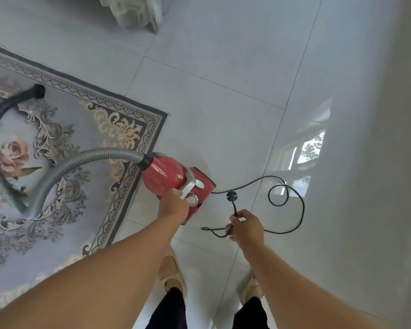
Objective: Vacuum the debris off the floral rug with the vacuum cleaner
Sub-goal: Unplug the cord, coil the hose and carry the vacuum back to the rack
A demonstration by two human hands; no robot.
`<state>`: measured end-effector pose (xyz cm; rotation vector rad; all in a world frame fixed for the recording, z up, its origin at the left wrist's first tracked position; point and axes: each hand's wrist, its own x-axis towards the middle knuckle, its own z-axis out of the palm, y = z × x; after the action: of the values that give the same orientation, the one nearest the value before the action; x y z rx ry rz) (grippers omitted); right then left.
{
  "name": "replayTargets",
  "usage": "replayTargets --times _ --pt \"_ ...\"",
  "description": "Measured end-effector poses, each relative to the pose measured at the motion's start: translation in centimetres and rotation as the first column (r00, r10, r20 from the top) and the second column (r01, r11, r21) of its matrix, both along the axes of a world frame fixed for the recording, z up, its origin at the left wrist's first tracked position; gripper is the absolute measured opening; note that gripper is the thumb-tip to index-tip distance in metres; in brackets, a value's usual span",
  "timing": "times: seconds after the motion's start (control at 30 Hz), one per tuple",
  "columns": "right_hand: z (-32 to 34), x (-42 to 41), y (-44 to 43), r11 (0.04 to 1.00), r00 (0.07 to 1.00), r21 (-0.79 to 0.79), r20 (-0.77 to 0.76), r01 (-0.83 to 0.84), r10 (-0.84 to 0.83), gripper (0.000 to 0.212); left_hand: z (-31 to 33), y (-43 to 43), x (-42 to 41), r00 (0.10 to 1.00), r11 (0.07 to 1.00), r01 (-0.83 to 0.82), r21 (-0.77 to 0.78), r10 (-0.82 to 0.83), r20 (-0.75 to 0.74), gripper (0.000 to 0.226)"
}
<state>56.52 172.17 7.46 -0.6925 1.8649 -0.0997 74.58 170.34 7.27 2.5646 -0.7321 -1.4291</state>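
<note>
A red canister vacuum cleaner [173,178] sits on the white tile floor just off the corner of the floral rug [64,143]. My left hand [173,205] grips its grey carry handle. A grey ribbed hose [64,167] loops from the canister over the rug to a black curved tube [5,108]. My right hand [246,225] holds the black power cord [294,210] near its plug [231,195]. The rest of the cord lies in loose loops on the tiles to the right. I can make out no debris on the rug.
Glossy white tiles [223,79] spread ahead and to the right, reflecting a window. A pale draped piece of furniture [133,13] stands at the top. My two feet in beige shoes [171,274] stand on the tiles below the vacuum.
</note>
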Motion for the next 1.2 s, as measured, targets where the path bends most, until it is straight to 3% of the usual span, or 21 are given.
replayTargets --times 0.27,0.47,0.57,0.67,0.87,0.93,1.07,1.13,1.2 --pt "-9.5 0.1 1.8 0.999 0.997 -0.004 -0.056 -0.048 0.047 0.01 -10.0 -0.3 0.4 0.941 0.957 0.268 -0.11 -0.236 0.242 0.044" --pt "-15.1 -1.7 0.7 0.988 0.983 -0.073 -0.128 -0.139 0.128 0.011 -16.0 -3.1 -0.5 0.93 0.906 0.359 -0.226 -0.327 0.166 0.04" --pt "-16.8 -2.6 0.2 0.992 0.99 -0.089 -0.113 -0.089 0.079 0.01 -17.3 -2.8 -0.1 0.783 0.819 0.546 -0.179 -0.421 0.458 0.053" --pt "-18.8 -3.3 -0.8 0.992 0.991 -0.091 -0.112 -0.085 0.074 0.011 -18.9 -2.0 0.0 0.635 0.703 0.685 -0.191 -0.448 0.63 0.047" --pt "-20.7 -4.3 -4.1 0.996 0.996 -0.079 -0.088 -0.031 0.024 0.011 -19.8 -1.6 0.1 0.619 0.687 0.689 -0.232 -0.39 0.681 0.037" --pt "-20.8 -5.2 -5.7 0.992 0.989 -0.127 -0.149 -0.027 0.008 0.016 -19.7 -1.7 0.0 0.64 0.702 0.669 -0.245 -0.375 0.671 0.031" --pt "-20.6 -6.7 -8.4 0.947 0.902 -0.205 -0.406 -0.247 0.147 0.052 -19.6 -1.8 -0.1 0.657 0.726 0.646 -0.236 -0.371 0.657 0.026" --pt "-20.4 -6.0 -9.0 0.908 0.858 -0.165 -0.427 -0.385 0.286 0.068 -19.5 -1.8 -0.2 0.661 0.73 0.643 -0.23 -0.377 0.649 0.025" --pt "-20.5 -4.0 -9.1 0.848 0.819 -0.177 -0.417 -0.499 0.395 0.066 -19.3 -1.9 -0.1 0.662 0.733 0.642 -0.225 -0.382 0.645 0.021"
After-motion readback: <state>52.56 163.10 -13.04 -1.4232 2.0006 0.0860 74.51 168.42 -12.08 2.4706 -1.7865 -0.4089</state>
